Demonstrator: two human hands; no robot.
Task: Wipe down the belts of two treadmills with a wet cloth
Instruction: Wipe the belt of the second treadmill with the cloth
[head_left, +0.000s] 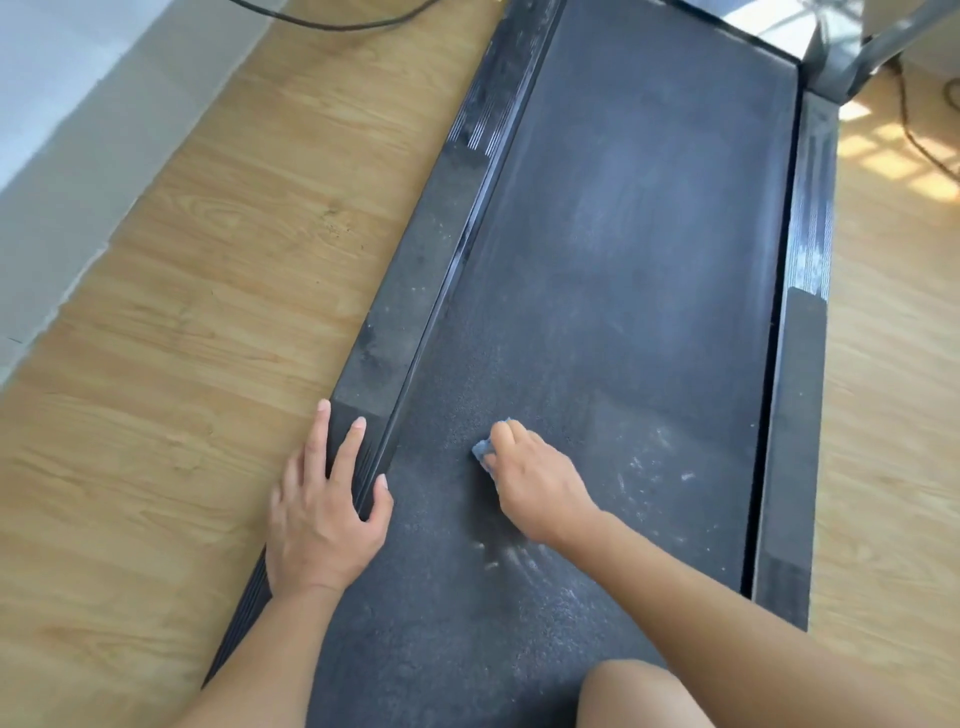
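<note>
A dark treadmill belt runs from the bottom middle up to the top right, dusty with pale streaks and white specks. My right hand grips a small blue cloth and presses it on the belt near the left side; most of the cloth is hidden under the fingers. My left hand rests flat on the treadmill's left side rail, fingers straight over the rail's outer edge and thumb at the belt edge. Only one treadmill is in view.
The right side rail borders the belt. Wooden floor lies on both sides. A white wall stands at the left. A black cable crosses the floor at the top. A metal upright rises at the top right. My knee shows at the bottom.
</note>
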